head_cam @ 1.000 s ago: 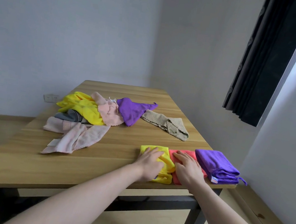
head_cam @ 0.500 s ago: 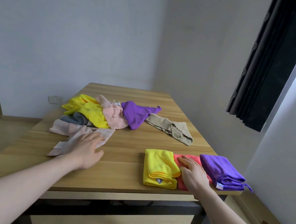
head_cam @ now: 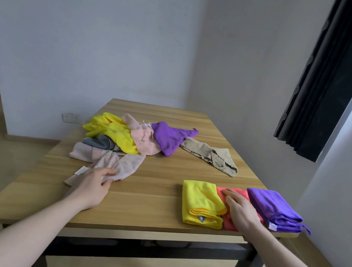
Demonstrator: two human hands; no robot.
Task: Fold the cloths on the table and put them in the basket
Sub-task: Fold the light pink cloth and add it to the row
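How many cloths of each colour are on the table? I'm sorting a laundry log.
Yellow: 2 (folded, loose)
Purple: 2 (folded, loose)
Pink: 2 (near the left hand, in the pile)
Red: 1
Beige: 1
Grey: 1
Total: 9

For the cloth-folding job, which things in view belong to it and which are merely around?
Part of the job:
- left hand gripping the pale pink cloth
- right hand flat on the folded red cloth
- folded yellow cloth
- folded purple cloth
- unfolded pile
- beige cloth
- table

Merely around:
- dark curtain
- wall socket

No basket is in view.
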